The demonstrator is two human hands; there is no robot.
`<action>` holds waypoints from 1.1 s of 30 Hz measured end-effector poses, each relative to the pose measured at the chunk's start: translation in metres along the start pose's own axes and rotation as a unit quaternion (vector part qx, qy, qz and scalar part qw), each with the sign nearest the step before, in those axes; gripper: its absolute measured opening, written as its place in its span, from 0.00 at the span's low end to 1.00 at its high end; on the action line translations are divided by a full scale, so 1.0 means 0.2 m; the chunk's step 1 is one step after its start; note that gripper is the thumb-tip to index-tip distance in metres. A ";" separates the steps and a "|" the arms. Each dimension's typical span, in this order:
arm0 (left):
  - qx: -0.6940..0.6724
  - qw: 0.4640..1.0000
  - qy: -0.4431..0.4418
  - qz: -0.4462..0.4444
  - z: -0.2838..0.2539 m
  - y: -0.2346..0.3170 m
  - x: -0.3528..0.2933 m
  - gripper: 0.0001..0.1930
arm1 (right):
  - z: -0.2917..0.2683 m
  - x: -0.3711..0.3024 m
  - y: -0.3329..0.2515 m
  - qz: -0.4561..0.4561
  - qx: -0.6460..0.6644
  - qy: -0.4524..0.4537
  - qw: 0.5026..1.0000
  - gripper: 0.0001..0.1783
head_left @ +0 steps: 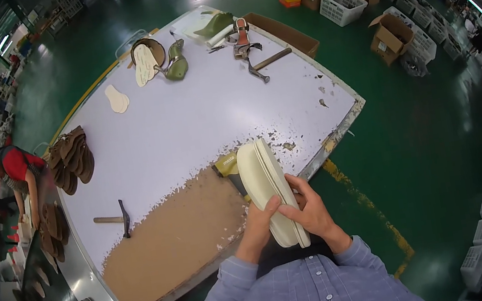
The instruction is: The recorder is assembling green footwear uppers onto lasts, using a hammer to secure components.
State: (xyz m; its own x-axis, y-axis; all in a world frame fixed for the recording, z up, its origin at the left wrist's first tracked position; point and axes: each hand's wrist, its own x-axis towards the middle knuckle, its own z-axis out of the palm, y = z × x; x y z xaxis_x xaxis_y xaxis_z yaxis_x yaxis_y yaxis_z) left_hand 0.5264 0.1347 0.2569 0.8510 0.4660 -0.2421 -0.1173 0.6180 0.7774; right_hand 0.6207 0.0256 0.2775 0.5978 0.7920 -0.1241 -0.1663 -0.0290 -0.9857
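Note:
A pair of cream shoe soles (pixel 263 184), pressed together and standing on edge, is held in front of my body at the table's near edge. My left hand (pixel 257 226) grips their lower left side with its thumb on the cream surface. From the right, my right hand (pixel 312 211) closes on them, thumb across the face and fingers behind, partly hidden. Behind the soles a yellow and dark object (pixel 227 165) lies on the table, partly covered, so its kind is unclear.
The worn white table (pixel 188 127) has a bare brown patch (pixel 173 241) near me. A hammer (pixel 123 218) lies left, another hammer (pixel 260 70) far right. Green shoe lasts (pixel 177 66), pale insoles (pixel 117 98) and brown shoe uppers (pixel 72 157) lie around. A person in red (pixel 22 167) works at left.

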 end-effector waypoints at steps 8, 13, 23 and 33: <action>-0.020 0.997 0.060 -0.044 -0.01 -0.06 -0.06 0.25 | -0.03 -0.03 0.03 0.015 0.083 -0.027 0.996 0.39; -0.063 0.993 0.079 -0.063 -0.02 -0.09 -0.06 0.25 | -0.05 -0.02 0.03 0.018 0.105 -0.027 0.994 0.35; -0.123 0.989 0.029 -0.072 -0.03 -0.11 -0.07 0.27 | -0.13 -0.07 0.01 0.143 0.287 0.004 0.947 0.27; -0.071 0.995 0.001 -0.076 0.03 -0.11 -0.07 0.33 | -0.08 -0.11 -0.01 0.047 0.104 0.039 0.993 0.29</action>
State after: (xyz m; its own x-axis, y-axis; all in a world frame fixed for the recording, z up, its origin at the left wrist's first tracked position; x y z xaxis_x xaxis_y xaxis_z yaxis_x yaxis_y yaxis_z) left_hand 0.5197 0.1109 0.2463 0.8633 0.3619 -0.3518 -0.0588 0.7644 0.6421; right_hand 0.6203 -0.0026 0.2800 0.6293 0.7420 -0.2312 -0.3776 0.0320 -0.9254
